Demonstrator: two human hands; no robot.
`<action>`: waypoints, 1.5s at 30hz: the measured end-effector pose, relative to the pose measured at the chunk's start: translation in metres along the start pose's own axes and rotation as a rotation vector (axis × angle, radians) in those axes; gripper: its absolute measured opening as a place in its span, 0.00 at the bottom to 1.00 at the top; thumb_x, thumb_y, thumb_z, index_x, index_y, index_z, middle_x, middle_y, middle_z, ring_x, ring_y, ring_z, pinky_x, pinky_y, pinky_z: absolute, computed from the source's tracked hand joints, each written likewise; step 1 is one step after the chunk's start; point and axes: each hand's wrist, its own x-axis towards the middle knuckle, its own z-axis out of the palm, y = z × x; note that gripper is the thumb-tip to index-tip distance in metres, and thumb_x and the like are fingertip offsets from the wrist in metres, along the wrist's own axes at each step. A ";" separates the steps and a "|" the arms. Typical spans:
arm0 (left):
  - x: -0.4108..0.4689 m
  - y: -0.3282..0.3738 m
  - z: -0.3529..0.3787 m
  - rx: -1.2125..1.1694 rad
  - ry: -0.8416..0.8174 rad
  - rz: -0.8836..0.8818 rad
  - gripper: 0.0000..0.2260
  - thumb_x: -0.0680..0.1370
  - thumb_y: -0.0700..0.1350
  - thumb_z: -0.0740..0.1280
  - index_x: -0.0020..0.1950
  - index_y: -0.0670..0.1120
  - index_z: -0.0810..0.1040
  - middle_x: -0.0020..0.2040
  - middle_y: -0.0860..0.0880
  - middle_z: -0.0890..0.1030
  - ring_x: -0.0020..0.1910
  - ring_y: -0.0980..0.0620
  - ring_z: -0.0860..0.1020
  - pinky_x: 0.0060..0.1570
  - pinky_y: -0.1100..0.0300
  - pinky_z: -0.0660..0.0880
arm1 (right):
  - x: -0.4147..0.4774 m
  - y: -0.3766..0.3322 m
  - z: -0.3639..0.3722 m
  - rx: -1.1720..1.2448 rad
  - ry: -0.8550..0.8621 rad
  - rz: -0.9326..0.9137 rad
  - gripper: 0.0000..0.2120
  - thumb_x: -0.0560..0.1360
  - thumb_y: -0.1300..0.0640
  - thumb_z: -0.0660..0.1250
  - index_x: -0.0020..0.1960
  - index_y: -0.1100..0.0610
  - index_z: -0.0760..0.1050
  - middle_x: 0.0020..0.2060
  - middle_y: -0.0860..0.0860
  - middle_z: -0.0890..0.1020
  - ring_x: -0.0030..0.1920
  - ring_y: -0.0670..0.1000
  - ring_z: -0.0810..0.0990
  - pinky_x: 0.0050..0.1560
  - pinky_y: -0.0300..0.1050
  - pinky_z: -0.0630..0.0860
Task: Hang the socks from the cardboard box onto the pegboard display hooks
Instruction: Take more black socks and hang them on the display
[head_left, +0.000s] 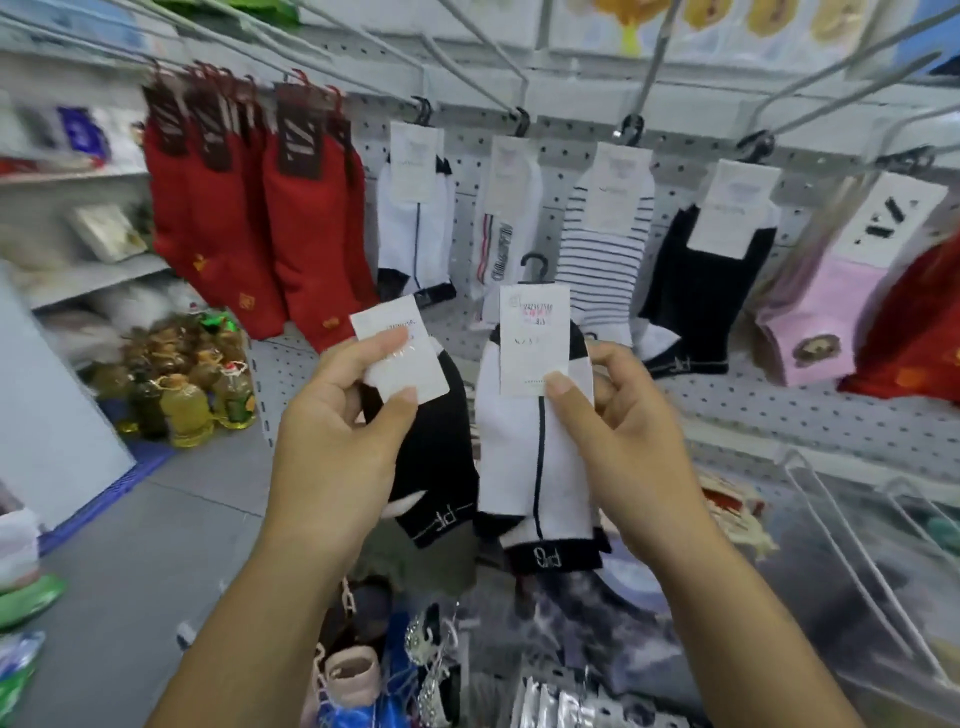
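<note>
Both hands are raised in front of the pegboard (779, 410), each with one pair. The left hand (343, 415) pinches the card label of a black sock (436, 457) between thumb and fingers. The right hand (618, 431) pinches the label of a white sock (530, 467), leaving its black hanger hook (535, 265) free above (a sensible grip for threading).

Held side by side, they seem to be getting matched to the rows. A hung white pair (415, 228) and a hung black pair (701, 280) look alike. Red socks (223, 208), a striped pair (602, 249) and a pink pair (815, 322) fill neighbouring display hooks (498, 104), so reaching between them is tight. I cannot make out the cardboard box.
</note>
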 end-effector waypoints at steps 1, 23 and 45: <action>0.004 0.001 -0.003 0.024 0.016 0.011 0.21 0.80 0.33 0.68 0.65 0.57 0.80 0.66 0.60 0.80 0.66 0.65 0.76 0.70 0.59 0.69 | 0.010 0.000 0.005 -0.012 -0.017 -0.018 0.07 0.83 0.57 0.64 0.61 0.53 0.74 0.52 0.46 0.87 0.52 0.48 0.87 0.53 0.54 0.83; 0.154 0.012 -0.103 -0.081 -0.101 0.071 0.22 0.79 0.32 0.69 0.64 0.56 0.80 0.56 0.61 0.85 0.57 0.61 0.83 0.51 0.69 0.79 | 0.184 -0.031 0.145 -0.231 0.291 -0.222 0.13 0.83 0.54 0.63 0.65 0.44 0.68 0.55 0.46 0.84 0.51 0.47 0.82 0.46 0.38 0.73; 0.164 0.003 -0.091 -0.270 -0.369 0.031 0.32 0.75 0.29 0.71 0.69 0.58 0.67 0.53 0.51 0.86 0.53 0.52 0.86 0.46 0.62 0.82 | 0.137 -0.027 0.146 -0.203 0.317 -0.096 0.09 0.81 0.48 0.65 0.59 0.47 0.78 0.52 0.42 0.84 0.54 0.43 0.83 0.60 0.50 0.80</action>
